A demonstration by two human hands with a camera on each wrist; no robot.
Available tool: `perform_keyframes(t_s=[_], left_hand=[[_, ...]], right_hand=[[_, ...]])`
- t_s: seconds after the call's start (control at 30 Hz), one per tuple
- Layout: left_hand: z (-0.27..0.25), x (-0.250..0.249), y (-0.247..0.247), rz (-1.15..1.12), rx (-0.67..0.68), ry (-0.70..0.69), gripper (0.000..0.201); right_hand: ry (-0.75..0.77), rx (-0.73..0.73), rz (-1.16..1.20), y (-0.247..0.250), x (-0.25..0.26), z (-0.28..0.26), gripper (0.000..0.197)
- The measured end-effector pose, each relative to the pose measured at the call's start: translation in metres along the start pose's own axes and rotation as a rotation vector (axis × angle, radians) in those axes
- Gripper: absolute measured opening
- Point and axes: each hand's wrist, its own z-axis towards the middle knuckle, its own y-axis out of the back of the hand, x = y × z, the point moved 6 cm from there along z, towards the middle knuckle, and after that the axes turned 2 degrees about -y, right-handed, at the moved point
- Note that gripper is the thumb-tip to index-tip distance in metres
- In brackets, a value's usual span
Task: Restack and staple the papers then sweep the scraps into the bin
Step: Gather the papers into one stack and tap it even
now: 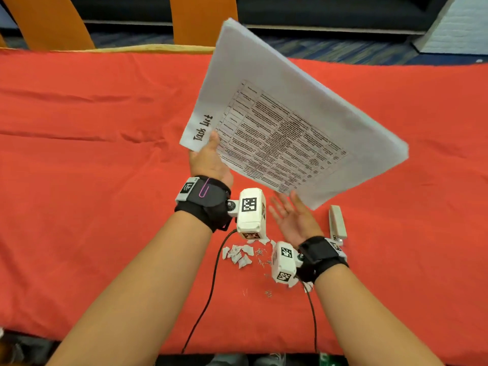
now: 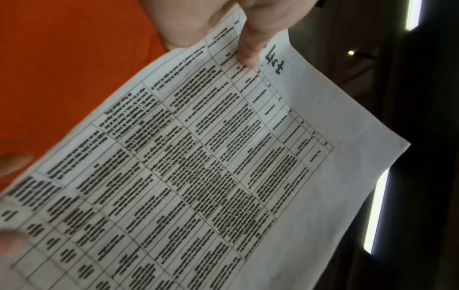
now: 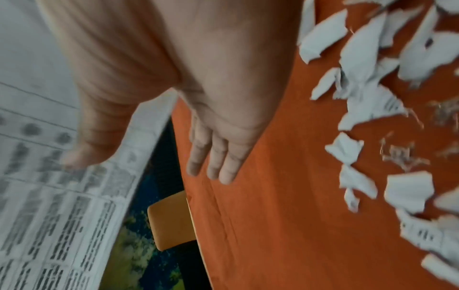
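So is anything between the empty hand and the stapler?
Nothing visible is. The right hand is open beside the stapler, which lies on the red cloth just to its right. The papers are held up by the left hand.

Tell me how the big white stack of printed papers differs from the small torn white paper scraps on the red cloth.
The stack of printed papers is held tilted in the air, pinched at a corner by the left hand; the torn paper scraps lie loose on the red cloth. The stack is large with whole, aligned sheets; the scraps are small, ragged and scattered. The stack's top sheet shows a full table and a handwritten title; the scraps show only bits of print. Both are white printed paper.
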Motion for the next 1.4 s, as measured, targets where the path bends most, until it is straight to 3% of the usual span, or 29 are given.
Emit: perform_keyframes(t_s=[0.07,0.1,0.13,0.2,0.3,0.43,0.6,0.7,0.8,0.87,0.97,1.07,1.17,1.23,1.33,1.4], left_hand=[[0.011,0.022,0.009,0.037,-0.001,0.163,0.075],[0.006,0.026,0.009,0.051,0.018,0.225,0.073],[-0.002,0.026,0.009,0.064,0.027,0.229,0.060],[-0.014,0.028,0.010,0.034,0.054,0.211,0.028],[-0.013,0.037,0.032,0.066,0.072,0.157,0.022],[0.001,0.032,0.071,0.394,0.034,0.030,0.037],[0.008,0.050,0.075,0.641,0.191,0.199,0.051],[0.019,0.052,0.077,0.775,0.175,0.220,0.073],[0.028,0.034,0.072,0.984,0.122,0.053,0.095],[0.030,0.023,0.057,1.023,0.186,-0.081,0.098],[0.027,0.016,0.027,0.988,0.358,-0.173,0.086],[0.012,0.009,-0.003,0.923,0.477,-0.240,0.061],[0.004,0.003,-0.015,0.854,0.456,-0.312,0.032],[0.001,0.000,-0.014,0.785,0.405,-0.368,0.025],[-0.002,0.005,-0.001,0.736,0.329,-0.450,0.020],[-0.002,0.012,0.011,0.709,0.296,-0.458,0.019]], right_hand=[[0.038,-0.010,0.092,0.000,0.006,0.007,0.089],[0.051,-0.003,0.129,-0.001,0.011,0.009,0.089],[0.059,-0.012,0.163,-0.001,0.019,0.009,0.087],[0.107,-0.034,0.190,0.000,0.037,0.009,0.060],[0.198,-0.113,0.054,0.009,0.067,0.006,0.016],[0.344,-0.165,-0.255,0.018,0.107,0.004,0.018],[0.356,-0.156,-0.537,0.017,0.132,0.000,0.019],[0.339,-0.119,-0.595,0.011,0.147,-0.002,0.018],[0.312,-0.060,-0.700,0.000,0.155,-0.004,0.018],[0.283,-0.035,-0.786,-0.005,0.155,-0.003,0.015],[0.254,-0.019,-0.880,-0.013,0.153,-0.001,0.014],[0.284,-0.004,-0.926,-0.025,0.154,-0.001,0.013],[0.391,0.019,-0.882,-0.040,0.156,-0.004,0.015],[0.438,0.027,-0.803,-0.047,0.150,-0.009,0.016],[0.447,0.029,-0.715,-0.049,0.129,-0.009,0.042],[0.475,0.022,-0.703,-0.049,0.116,-0.009,0.034]])
